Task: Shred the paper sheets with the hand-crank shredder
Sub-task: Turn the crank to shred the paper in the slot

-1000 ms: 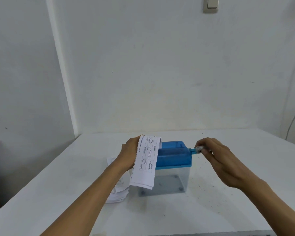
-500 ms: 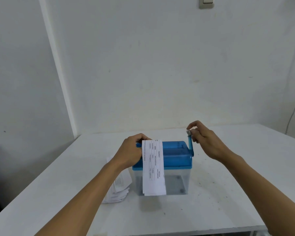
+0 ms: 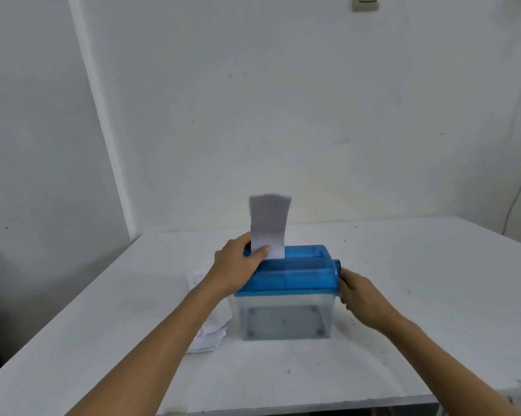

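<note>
A hand-crank shredder [image 3: 286, 277] with a blue lid and a clear bin stands in the middle of the white table [image 3: 418, 310]. A narrow paper sheet [image 3: 269, 225] stands upright at the left end of the lid's slot, blurred at its top. My left hand [image 3: 238, 262] pinches the sheet's lower edge, thumb in front. My right hand [image 3: 361, 298] grips the crank handle low on the shredder's right side; the handle is mostly hidden by my fingers. The clear bin looks empty.
A loose stack of printed paper sheets [image 3: 211, 325] lies on the table left of the shredder, partly under my left forearm. White walls close behind. The table's front edge runs along the bottom of the view. A cable [image 3: 520, 187] hangs at the right wall.
The sheet, which hung down over the shredder's front, now stands upright above the slot. My right hand has swung the crank from its top position down to the lower right side.
</note>
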Demonstrator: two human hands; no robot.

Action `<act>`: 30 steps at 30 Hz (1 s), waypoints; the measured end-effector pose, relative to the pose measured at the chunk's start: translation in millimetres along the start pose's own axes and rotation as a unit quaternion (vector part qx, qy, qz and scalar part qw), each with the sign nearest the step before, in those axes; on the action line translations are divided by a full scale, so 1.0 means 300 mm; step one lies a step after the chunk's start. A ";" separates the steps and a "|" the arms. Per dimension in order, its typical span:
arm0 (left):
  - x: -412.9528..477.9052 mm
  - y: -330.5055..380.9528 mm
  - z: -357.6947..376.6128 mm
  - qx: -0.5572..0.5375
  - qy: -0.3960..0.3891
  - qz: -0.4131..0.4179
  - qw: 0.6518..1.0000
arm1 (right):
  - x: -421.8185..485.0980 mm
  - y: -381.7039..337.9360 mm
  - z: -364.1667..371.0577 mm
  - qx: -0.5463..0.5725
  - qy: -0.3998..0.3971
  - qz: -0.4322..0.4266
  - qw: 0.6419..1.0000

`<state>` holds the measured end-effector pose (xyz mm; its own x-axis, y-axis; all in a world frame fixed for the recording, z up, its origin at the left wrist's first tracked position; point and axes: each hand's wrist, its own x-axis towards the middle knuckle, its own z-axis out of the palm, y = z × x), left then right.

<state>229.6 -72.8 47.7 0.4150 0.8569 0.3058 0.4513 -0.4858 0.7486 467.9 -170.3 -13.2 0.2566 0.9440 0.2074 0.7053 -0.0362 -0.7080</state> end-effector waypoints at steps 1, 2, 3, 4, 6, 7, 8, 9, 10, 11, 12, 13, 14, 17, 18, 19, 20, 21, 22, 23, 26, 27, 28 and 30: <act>-0.001 0.001 0.000 0.008 -0.002 -0.003 1.000 | -0.025 -0.001 0.005 -0.001 0.003 -0.003 1.000; 0.000 0.007 0.000 0.019 -0.001 -0.005 1.000 | -0.046 0.001 0.010 0.002 0.010 -0.010 1.000; 0.002 0.006 0.001 0.030 0.000 -0.008 1.000 | -0.065 0.003 0.013 0.004 0.018 -0.016 1.000; 0.002 0.008 0.002 0.037 0.000 -0.008 0.999 | -0.084 0.002 0.015 0.003 0.029 -0.019 0.999; 0.002 0.014 0.003 0.044 -0.006 -0.010 0.999 | -0.125 -0.005 0.015 0.004 0.046 -0.028 0.999; 0.001 0.015 0.002 0.049 -0.009 -0.008 0.999 | -0.147 -0.014 0.010 0.016 0.056 -0.035 0.998; 0.001 0.016 0.001 0.055 -0.011 -0.006 0.998 | -0.170 -0.025 0.000 0.031 0.063 -0.042 0.997; -0.001 0.019 -0.001 0.059 -0.013 -0.006 0.998 | -0.191 -0.031 -0.011 0.042 0.061 -0.053 0.996; -0.001 0.022 -0.002 0.062 -0.013 -0.005 0.998 | -0.210 -0.033 -0.025 0.041 0.046 -0.065 0.996; -0.003 0.022 -0.002 0.060 -0.013 -0.006 0.998 | -0.225 -0.031 -0.037 0.034 0.021 -0.081 0.996; -0.006 0.023 -0.002 0.057 -0.013 -0.008 0.998 | -0.236 -0.028 -0.051 0.020 -0.003 -0.097 0.995; -0.011 0.027 -0.004 0.051 -0.014 -0.010 0.999 | -0.245 -0.029 -0.065 0.004 -0.018 -0.116 0.993; -0.017 0.031 -0.007 0.041 -0.018 -0.011 0.999 | -0.249 -0.035 -0.082 -0.011 -0.022 -0.136 0.990; -0.027 0.036 -0.020 0.000 -0.033 -0.010 0.999 | -0.243 -0.080 -0.144 -0.020 0.014 -0.195 0.980; -0.029 0.040 -0.026 -0.007 -0.041 -0.009 0.999 | -0.236 -0.098 -0.166 -0.016 0.028 -0.209 0.977; -0.030 0.043 -0.032 -0.012 -0.050 -0.008 0.999 | -0.226 -0.118 -0.188 -0.010 0.038 -0.220 0.975; -0.028 0.047 -0.036 -0.012 -0.058 -0.007 0.998 | -0.212 -0.137 -0.208 -0.008 0.048 -0.226 0.973; -0.026 0.049 -0.039 -0.013 -0.063 -0.005 0.998 | -0.196 -0.157 -0.227 -0.008 0.060 -0.231 0.971; -0.023 0.047 -0.039 -0.013 -0.069 -0.002 0.998 | -0.175 -0.173 -0.242 -0.008 0.074 -0.232 0.970; -0.023 0.048 -0.041 -0.015 -0.073 0.000 0.997 | -0.149 -0.186 -0.252 -0.005 0.089 -0.230 0.969; -0.022 0.042 -0.044 -0.013 -0.090 0.000 0.996 | -0.049 -0.193 -0.248 0.013 0.138 -0.210 0.968; -0.020 0.041 -0.046 -0.009 -0.096 0.001 0.995 | -0.012 -0.187 -0.239 0.022 0.152 -0.200 0.968; -0.019 0.038 -0.046 -0.004 -0.100 -0.001 0.995 | 0.023 -0.177 -0.226 0.036 0.161 -0.187 0.968; -0.020 0.034 -0.047 -0.001 -0.100 -0.003 0.995 | 0.086 -0.151 -0.191 0.074 0.165 -0.157 0.971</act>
<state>220.7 -80.4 61.9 0.5614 0.8082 0.1782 0.4524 -0.4800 0.7516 480.5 -163.2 63.0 0.2599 0.7436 0.6161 0.6860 0.3069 -0.6598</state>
